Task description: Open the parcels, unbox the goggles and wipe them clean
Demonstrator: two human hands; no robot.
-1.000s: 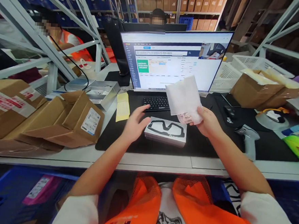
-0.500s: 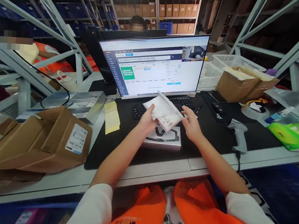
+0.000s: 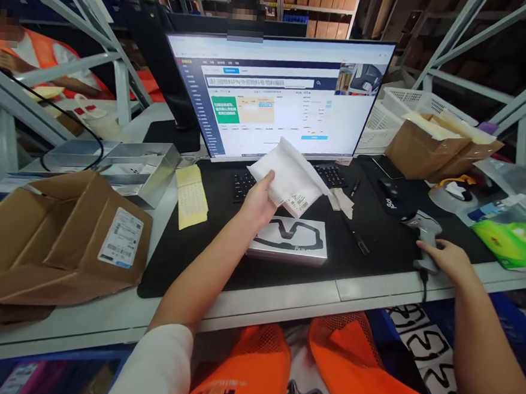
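Head view: the left hand (image 3: 259,204) grips a flat white labelled packet (image 3: 284,169), held near a silver rectangular box (image 3: 289,241) (lying on the black desk mat (image 3: 195,264)), while the right hand (image 3: 448,258) grasps a grey plastic barcode scanner (image 3: 427,229).

Left: open brown cardboard box (image 3: 77,241) bearing a white printed label (image 3: 122,237) stands in front of a silver metal tray (image 3: 161,183); yellow paper pad (image 3: 191,201) lies right of the tray. Right: white perforated plastic basket (image 3: 425,104) sits behind brown cardboard cartons (image 3: 410,148); bright green plastic packet (image 3: 492,240) lies nearer the camera.
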